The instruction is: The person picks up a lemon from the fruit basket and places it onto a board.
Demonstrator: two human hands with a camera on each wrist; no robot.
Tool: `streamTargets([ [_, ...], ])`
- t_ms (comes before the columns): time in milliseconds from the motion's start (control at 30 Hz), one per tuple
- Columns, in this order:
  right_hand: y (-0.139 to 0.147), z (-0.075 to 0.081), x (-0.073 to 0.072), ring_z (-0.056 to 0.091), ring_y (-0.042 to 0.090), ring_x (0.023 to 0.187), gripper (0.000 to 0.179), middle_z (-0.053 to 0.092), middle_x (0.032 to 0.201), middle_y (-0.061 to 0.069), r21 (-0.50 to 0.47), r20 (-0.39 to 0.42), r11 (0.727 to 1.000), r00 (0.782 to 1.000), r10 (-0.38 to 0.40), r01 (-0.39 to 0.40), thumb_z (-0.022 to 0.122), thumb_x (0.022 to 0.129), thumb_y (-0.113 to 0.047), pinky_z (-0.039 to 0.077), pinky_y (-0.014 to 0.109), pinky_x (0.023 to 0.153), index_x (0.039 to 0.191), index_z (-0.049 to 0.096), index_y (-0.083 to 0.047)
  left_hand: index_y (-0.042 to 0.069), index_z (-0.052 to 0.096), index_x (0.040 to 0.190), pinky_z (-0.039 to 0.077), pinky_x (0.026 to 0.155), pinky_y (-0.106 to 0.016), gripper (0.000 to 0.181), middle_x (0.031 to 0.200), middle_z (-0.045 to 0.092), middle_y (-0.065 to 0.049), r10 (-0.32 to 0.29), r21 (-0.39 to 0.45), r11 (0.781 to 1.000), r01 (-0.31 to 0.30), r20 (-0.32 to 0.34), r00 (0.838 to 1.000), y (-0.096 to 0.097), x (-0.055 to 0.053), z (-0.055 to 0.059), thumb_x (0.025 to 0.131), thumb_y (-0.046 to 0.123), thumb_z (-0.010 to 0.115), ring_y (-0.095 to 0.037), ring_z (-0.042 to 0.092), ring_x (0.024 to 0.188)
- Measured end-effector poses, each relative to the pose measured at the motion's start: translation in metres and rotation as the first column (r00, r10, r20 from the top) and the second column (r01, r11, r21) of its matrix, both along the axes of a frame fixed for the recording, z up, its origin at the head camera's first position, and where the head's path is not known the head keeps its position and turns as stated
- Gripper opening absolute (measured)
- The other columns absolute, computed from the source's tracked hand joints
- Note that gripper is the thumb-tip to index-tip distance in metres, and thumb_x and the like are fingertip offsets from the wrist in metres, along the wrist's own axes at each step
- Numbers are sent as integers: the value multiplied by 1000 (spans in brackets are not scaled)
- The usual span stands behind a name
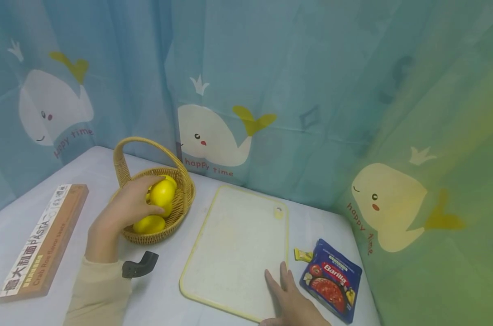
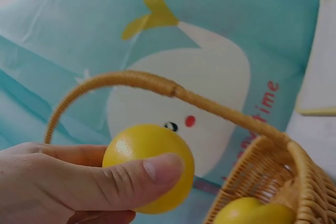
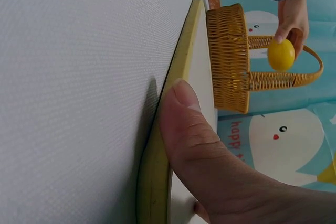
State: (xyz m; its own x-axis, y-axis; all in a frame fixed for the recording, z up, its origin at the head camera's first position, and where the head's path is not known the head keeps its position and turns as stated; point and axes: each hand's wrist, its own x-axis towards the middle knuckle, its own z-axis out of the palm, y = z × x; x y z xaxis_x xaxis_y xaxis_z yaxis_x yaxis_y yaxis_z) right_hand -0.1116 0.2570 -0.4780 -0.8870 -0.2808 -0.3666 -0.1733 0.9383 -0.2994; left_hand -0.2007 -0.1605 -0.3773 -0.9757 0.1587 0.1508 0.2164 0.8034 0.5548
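My left hand (image 1: 136,199) holds a yellow lemon (image 1: 162,194) between thumb and fingers. In the right wrist view this lemon is up beside the handle of the wicker basket (image 3: 227,59), above its rim. More lemons (image 1: 149,224) lie in the basket, partly hidden by the hand in the head view. My right hand (image 1: 291,301) rests with spread, straight fingers at the near right corner of a white cutting board (image 1: 234,249) with a yellow rim. Its thumb (image 3: 184,114) lies against the board's edge in the right wrist view.
A long pasta box (image 1: 46,240) lies at the left of the white table. Right of the board are a blue Barilla sauce pouch (image 1: 332,280) and a small yellow packet (image 1: 303,255). A curtain with whales (image 1: 311,90) hangs close behind the table.
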Motion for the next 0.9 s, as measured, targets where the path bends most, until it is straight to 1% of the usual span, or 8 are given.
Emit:
streamTargets([
  [167,0,0,1,25,60,131,116,7,155,31,9,5,1000,1000,-9,9,70,55,-71,51,63,74,150,28,-21,4,42,139,31,108,-59,76,142,45,-18,-29,19,999,30,-32,999,3,10,13,74,16,79,-39,40,129],
  [433,-1,0,1,26,59,130,117,7,155,29,11,16,1000,999,-28,28,70,53,-71,50,64,76,150,27,-23,4,43,139,33,107,-58,75,142,44,-18,-55,24,998,56,-52,997,8,23,29,73,11,78,-38,40,129],
  [767,1,1,4,22,61,131,117,6,154,32,-38,-18,999,1000,5,-5,71,54,-71,51,63,73,150,27,-20,7,44,139,36,105,-57,76,142,47,-13,-90,32,995,94,-107,990,13,39,40,72,10,80,-35,43,128],
  [900,1,2,4,22,61,131,117,6,154,32,-45,-21,999,1000,9,-10,72,55,-70,51,63,71,150,28,-19,6,46,137,36,105,-54,75,139,50,-12,-124,29,991,130,-154,980,16,41,42,70,10,82,-33,45,127],
])
